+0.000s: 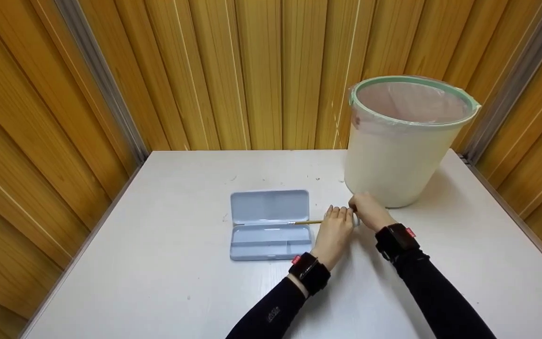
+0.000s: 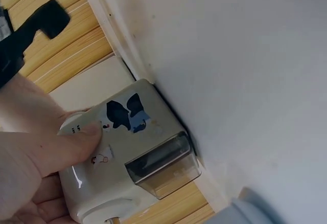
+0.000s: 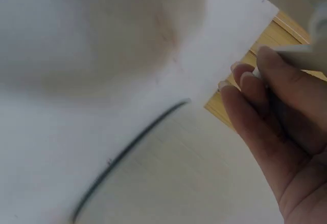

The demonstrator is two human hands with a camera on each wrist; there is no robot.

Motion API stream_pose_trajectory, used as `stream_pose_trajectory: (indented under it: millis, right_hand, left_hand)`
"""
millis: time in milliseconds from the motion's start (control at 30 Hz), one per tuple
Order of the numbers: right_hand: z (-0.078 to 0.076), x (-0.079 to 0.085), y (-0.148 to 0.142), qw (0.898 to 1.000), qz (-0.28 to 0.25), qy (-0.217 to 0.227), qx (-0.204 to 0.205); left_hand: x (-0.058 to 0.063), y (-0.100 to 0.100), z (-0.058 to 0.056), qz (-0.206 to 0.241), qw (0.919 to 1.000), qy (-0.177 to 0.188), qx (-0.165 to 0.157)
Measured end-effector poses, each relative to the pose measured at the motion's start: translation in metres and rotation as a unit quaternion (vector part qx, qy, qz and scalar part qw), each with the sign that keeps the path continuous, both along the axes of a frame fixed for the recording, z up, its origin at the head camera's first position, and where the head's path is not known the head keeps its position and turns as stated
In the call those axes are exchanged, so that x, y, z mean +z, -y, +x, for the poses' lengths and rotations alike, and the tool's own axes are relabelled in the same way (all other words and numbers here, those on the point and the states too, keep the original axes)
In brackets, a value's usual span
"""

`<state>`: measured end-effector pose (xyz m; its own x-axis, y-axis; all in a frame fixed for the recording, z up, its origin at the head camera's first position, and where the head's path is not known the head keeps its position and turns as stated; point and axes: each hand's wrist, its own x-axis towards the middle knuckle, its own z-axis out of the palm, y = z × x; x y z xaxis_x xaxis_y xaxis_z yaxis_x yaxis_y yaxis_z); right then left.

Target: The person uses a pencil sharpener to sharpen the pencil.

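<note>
My left hand (image 1: 337, 233) holds a white pencil sharpener (image 2: 112, 157), the thumb across its stickered face and the other fingers round its side. A clear shavings drawer (image 2: 171, 170) shows in the sharpener's body. From the sharpener's left side a pencil (image 1: 315, 221) sticks out over the pencil case; its inserted end is hidden. With thumb and fingers, my right hand (image 1: 370, 212) pinches the white crank handle (image 3: 294, 55) on the sharpener's right side. Left of the hands lies a light-blue pencil case (image 1: 269, 205), its lid folded back.
A cream bin (image 1: 388, 160) with a green rim and a plastic liner stands just behind my right hand. Small crumbs are scattered on the white table (image 1: 177, 207). Wood-patterned walls (image 1: 257, 75) enclose its back and sides.
</note>
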<state>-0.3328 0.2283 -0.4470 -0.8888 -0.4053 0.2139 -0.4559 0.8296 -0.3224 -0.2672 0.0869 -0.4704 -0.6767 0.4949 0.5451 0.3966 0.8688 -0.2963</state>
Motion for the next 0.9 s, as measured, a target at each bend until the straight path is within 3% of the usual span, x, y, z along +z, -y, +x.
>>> stream_pose_trajectory:
  millis: [100, 333, 700, 900]
  right_hand:
    - [0.001, -0.009, -0.001, 1.000, -0.013, 0.019, -0.009]
    - [0.009, -0.017, -0.005, 1.000, -0.013, -0.010, -0.011]
    - [0.049, -0.018, -0.019, 0.998, -0.055, 0.030, 0.027]
    - [0.067, -0.011, -0.016, 0.998, -0.054, 0.011, 0.039]
  left_hand:
    - [0.000, 0.000, -0.001, 0.000, 1.0000, -0.001, 0.000]
    - [0.000, -0.001, -0.002, 0.013, 0.9999, -0.009, -0.005]
    - [0.004, -0.011, 0.004, -0.012, 0.9990, 0.028, 0.033]
    - [0.004, -0.011, 0.005, -0.024, 0.9980, 0.031, 0.050]
